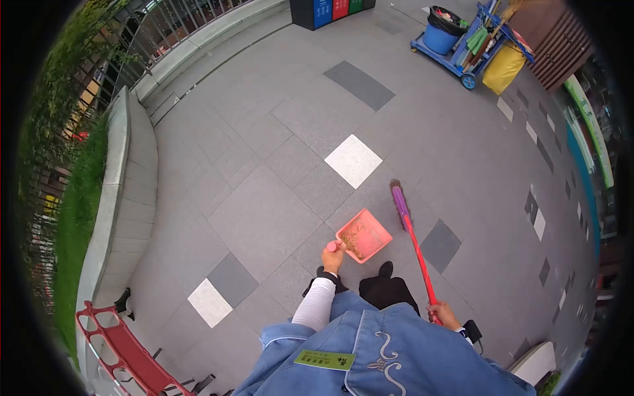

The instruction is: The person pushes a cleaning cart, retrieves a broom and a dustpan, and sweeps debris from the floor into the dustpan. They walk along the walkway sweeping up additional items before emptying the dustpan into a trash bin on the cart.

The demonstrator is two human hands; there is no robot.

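Over grey paving: left hand [333,259] closed on pink dustpan [364,235] handle, pan tilted, holding debris; right hand [442,313] clasped around red broom [411,234] shaft, bristles grounded beside pan.

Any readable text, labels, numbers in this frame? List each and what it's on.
Green tag on blue jacket: dark characters, too small to read.
Bins at top: white marks, blurred.
Dustpan, broom: no text.
Nothing legible in the frame.

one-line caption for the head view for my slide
A person's left hand holds a pink dustpan with debris, right hand a red-handled broom, on grey paving.
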